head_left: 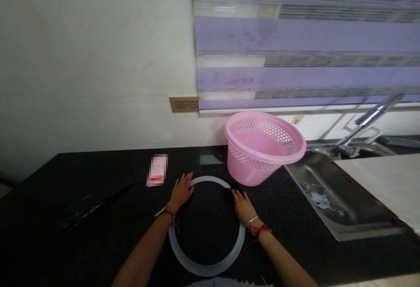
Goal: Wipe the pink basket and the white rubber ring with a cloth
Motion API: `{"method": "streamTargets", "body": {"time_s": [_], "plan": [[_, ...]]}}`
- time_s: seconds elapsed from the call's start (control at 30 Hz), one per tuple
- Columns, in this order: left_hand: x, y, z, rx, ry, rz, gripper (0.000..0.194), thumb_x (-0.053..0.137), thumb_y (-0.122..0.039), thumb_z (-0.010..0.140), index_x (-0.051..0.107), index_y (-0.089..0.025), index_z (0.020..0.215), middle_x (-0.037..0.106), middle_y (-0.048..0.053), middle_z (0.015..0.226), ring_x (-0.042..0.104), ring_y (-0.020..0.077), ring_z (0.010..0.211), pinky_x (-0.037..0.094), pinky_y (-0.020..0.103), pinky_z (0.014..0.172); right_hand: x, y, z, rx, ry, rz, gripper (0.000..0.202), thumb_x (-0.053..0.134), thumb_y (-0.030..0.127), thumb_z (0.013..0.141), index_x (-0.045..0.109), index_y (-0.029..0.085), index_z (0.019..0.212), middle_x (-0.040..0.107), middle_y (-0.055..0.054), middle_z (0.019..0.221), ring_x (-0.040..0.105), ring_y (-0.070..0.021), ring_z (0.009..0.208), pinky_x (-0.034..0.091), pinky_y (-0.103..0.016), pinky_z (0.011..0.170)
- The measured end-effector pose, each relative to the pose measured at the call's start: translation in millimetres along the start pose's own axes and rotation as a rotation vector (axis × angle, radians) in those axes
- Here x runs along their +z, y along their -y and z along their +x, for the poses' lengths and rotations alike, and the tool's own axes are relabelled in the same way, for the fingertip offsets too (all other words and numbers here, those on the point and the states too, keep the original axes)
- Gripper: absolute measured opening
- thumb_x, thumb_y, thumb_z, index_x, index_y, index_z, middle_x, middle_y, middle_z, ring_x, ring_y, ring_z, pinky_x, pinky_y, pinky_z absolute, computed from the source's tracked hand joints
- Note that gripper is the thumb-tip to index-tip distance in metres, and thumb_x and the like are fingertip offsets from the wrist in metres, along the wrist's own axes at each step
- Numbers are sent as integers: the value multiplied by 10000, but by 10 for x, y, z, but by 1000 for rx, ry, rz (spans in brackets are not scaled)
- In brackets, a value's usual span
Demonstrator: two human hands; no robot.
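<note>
A whitish ring (pixel 210 270) lies flat on the black countertop (pixel 131 234), close to the person's body. My left hand (pixel 181 191) rests on its upper left side with the fingers apart. On the upper right side is my right hand (pixel 243 206), its fingers spread and lying over the rim. Something black, too dark to make out, is by the right fingertips. Neither hand is wrapped round the ring. Behind my right hand stands a pink plastic basket (pixel 251 175) with a perforated upper wall.
A pink item (pixel 157 170), partly pixelated, lies left of the ring, with a dark thin strip (pixel 88 210) beyond it. At the right are a metal sink (pixel 341 199), a tap (pixel 377 114) and a pale board (pixel 387 182). A wall and purple blind rise behind.
</note>
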State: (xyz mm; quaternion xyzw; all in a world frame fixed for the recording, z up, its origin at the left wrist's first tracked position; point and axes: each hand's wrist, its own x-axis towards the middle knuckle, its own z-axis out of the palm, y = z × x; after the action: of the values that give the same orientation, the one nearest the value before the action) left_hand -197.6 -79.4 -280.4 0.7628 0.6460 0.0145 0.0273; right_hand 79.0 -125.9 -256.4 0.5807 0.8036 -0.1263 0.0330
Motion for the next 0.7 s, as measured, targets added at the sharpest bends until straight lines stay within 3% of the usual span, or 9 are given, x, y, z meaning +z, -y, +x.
{"method": "streamTargets", "body": {"time_s": [0.17,0.33,0.5,0.7], "plan": [[-44,-25,106,83,-21,-3,609,388,-328,838,177,-181,1390,306,100,1421,228,245,1316,292,419,1011,-191,6,368,-189,49,3,653,291,-14,702,316,63,1350,385,-114,1348,259,-172,1291,182,-396,1067],[95,29,147,116,-43,-26,520,321,-329,883,243,-168,1371,353,95,1397,293,225,1291,330,383,997,-277,59,644,-326,65,-17,644,284,-13,712,331,91,1346,332,-107,1382,285,-172,1279,198,-387,1060],[148,57,135,66,-46,-5,496,306,-294,896,243,-162,1370,351,88,1398,287,214,1295,333,391,1002,-253,81,692,-300,37,-22,627,279,-20,721,356,92,1333,355,-105,1368,290,-176,1277,198,-389,1060],[102,35,120,48,-41,11,502,288,-319,903,217,-179,1380,359,85,1394,286,209,1296,323,406,1008,-162,55,512,-171,15,11,629,286,-13,724,334,89,1343,396,-81,1346,310,-179,1265,188,-400,1061]]}}
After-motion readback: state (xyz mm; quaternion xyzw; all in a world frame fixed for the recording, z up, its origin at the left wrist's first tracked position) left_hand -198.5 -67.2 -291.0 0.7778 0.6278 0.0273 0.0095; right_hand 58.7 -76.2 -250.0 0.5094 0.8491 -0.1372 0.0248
